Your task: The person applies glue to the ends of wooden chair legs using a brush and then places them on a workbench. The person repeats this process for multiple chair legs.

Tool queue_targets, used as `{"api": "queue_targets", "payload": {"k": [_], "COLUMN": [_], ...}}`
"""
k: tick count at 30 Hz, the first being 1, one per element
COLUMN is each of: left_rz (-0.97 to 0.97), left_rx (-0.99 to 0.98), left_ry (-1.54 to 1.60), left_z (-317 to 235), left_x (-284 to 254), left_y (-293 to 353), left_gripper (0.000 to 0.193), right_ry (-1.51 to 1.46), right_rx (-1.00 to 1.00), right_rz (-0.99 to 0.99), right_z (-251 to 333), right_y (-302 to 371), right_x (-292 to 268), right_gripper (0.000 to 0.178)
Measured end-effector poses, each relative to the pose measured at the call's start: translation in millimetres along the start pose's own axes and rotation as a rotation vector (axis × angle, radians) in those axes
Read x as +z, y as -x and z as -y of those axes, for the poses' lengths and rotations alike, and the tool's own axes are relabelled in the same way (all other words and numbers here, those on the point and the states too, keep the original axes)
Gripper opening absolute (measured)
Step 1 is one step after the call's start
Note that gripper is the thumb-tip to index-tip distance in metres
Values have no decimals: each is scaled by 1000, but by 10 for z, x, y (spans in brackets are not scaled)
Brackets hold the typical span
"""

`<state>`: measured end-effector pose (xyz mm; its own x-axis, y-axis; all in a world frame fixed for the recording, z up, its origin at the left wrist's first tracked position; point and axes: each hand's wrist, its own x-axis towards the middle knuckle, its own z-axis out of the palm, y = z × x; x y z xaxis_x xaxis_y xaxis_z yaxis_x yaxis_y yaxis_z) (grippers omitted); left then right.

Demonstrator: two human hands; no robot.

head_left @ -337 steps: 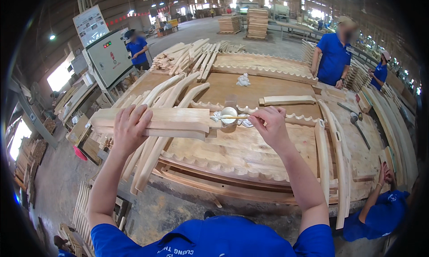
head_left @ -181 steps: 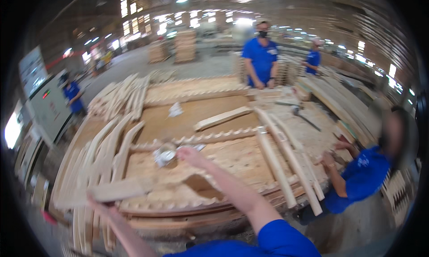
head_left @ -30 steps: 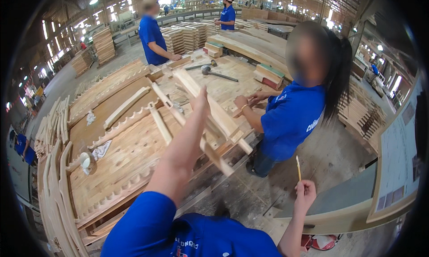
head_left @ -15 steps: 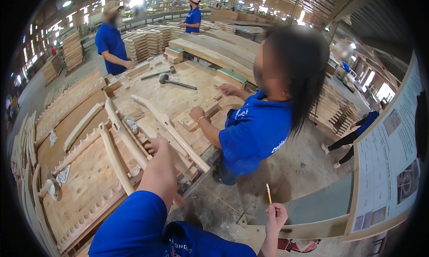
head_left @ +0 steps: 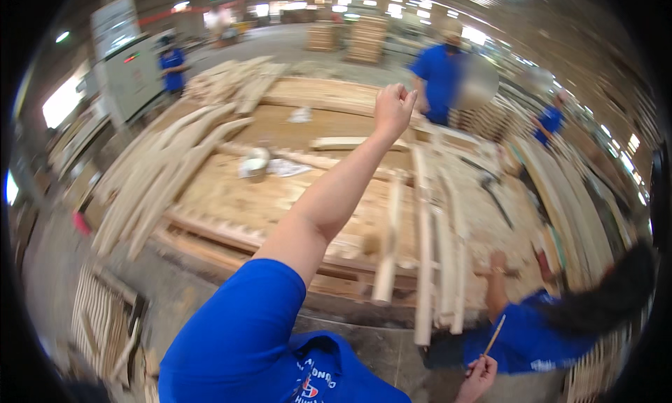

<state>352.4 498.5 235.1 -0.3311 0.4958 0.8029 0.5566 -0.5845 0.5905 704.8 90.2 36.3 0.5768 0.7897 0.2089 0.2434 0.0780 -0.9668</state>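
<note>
My left arm stretches far forward over the workbench. The left hand [head_left: 395, 111] is raised and closed, fingers curled; whatever may be inside is hidden. Below and beyond it lies a short curved wooden piece [head_left: 350, 143], and long wooden bars [head_left: 423, 249] lie to its right. Low in the view, my right hand [head_left: 481, 370] pinches a thin yellow stick [head_left: 495, 335] with a pale tip, pointing upward; its exact kind is unclear. A round pot [head_left: 255, 163] stands on the bench left of my forearm, beside a white cloth [head_left: 287, 168].
Curved wooden parts [head_left: 164, 172] are piled at the left. Hammers [head_left: 495, 196] lie on the right of the bench. A co-worker [head_left: 542, 326] in blue stands close at the right, and another [head_left: 439, 77] stands beyond the bench. Slatted wood [head_left: 105, 329] stands on the floor at lower left.
My view has swung left. The left hand has left the wooden bars and risen, reaching far forward over the bench. My right hand still holds the thin yellow stick.
</note>
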Motion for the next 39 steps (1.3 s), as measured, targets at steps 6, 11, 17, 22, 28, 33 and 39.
{"api": "queue_targets", "payload": {"k": [6,11,17,22,28,33,39], "left_rz": [-209,-133,51,288,435,472,632], "left_rx": [-109,-645,-837,-909,-1046,-1410,-1543], "left_ry": [-587,-1108,-1311,-1360,-1177,-791,-469], "left_z": [1474,2139,2660,3116,3618,3932,4173], "left_x": [-3540,-6259,-7917,-8387,-8501,-8785,-8696], "left_y": [-256,73,196,168,-92,-420,-419], "left_gripper": [33,26,37,65,79,83,71], "right_ry": [113,163,344,216,342,405,380], "right_rx": [-177,-233,-317,-352,-325,-409,-416], "right_rz": [107,56,-34,85,116,155,243], "right_z": [504,897,1319,1642,2094,1832,1973], "right_y": [-154,198,793,1089,1396,1234,1382], "right_x": [765,1574,2542,3098,3596,3759,4020], "right_gripper": [9,16,16,16,19,24,25]}}
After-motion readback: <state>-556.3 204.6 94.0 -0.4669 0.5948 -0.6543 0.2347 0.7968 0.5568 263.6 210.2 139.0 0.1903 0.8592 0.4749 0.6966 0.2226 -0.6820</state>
